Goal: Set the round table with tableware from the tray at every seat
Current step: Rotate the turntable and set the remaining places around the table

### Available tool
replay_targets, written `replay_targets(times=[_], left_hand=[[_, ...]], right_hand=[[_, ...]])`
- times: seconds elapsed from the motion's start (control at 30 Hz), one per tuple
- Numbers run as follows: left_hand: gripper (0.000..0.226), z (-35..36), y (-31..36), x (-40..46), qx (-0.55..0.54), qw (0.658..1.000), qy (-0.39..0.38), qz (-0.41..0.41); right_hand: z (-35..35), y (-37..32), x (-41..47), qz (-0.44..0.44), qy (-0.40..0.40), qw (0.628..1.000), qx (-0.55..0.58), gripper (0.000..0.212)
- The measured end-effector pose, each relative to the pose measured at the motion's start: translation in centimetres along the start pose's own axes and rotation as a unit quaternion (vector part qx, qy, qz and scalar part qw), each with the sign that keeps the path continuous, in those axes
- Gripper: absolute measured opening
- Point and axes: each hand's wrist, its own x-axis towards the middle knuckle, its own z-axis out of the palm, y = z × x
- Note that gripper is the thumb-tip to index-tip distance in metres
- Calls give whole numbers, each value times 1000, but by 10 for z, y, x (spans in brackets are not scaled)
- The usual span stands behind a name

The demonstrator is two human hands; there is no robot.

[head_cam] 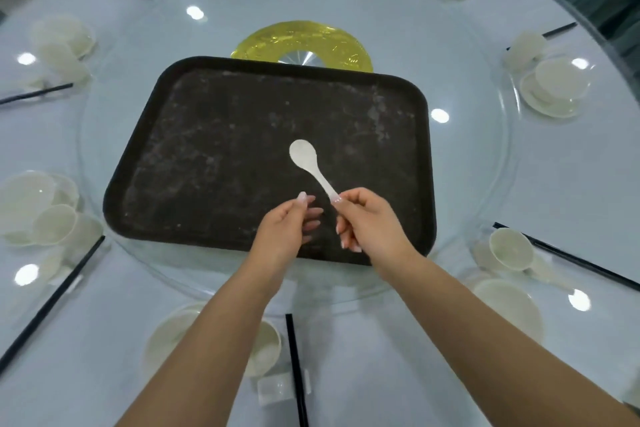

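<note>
The right hand (367, 222) pinches the last spoon (310, 163) above the tray (145, 163), probably for the nearest seat; the left hand (287, 225) hangs open, empty.

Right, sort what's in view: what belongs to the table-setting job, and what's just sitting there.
Part of the job:
- white spoon, pinched by its handle in the right hand
- left hand, open beside it
- dark tray, otherwise bare
- bowls, plates and black chopsticks at the seats
- round table

Just there:
- yellow centrepiece
- glass turntable under the tray

text: none legible | labels: none | numbers: none
</note>
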Motion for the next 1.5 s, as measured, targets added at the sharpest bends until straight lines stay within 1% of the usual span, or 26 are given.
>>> replay_targets(times=[0.13, 0.27, 0.33, 0.4, 0.53, 0.6, 0.67, 0.77, 0.83, 1.03, 1.23, 1.37, 1.5], left_hand=[[32, -4, 7, -32, -94, 995, -12, 24], [29, -15, 5, -65, -110, 992, -17, 54], [28, -21, 3, -82, -123, 991, -20, 58], [26, -29, 2, -96, -123, 991, -8, 57], [24, -44, -2, -120, -82, 993, 21, 85], [23, -51, -7, -131, -44, 994, 42, 96], [23, -56, -14, -141, -2, 993, 56, 105], [22, -60, -32, -155, 64, 989, 62, 120], [22, -62, -46, -163, 82, 988, 58, 121], [28, -76, -90, -178, 102, 989, 19, 106], [32, -87, -141, -197, 171, 983, -7, 64], [33, -88, -172, -207, 248, 968, -16, 36], [30, -87, -192, -213, 246, 969, -15, 4]], right_hand=[[17, 4, -45, 4, -66, 996, 54, 14], [27, 10, -78, 33, -103, 984, 139, 15], [30, 11, -92, 35, -120, 981, 151, 14], [32, 11, -104, 30, -116, 988, 98, 17], [36, 8, -122, -19, -59, 998, -33, 16], [38, 6, -130, -53, -32, 996, -59, 15], [42, 6, -139, -87, -25, 993, -70, 14], [51, 11, -153, -117, -40, 987, -99, 13], [59, 20, -162, -128, -52, 984, -111, 13], [72, 57, -183, -106, -49, 983, -138, 10], [82, 105, -195, -61, -58, 973, -215, 14], [91, 134, -197, -32, -62, 961, -267, 16], [96, 152, -198, 2, -87, 953, -290, 22]])
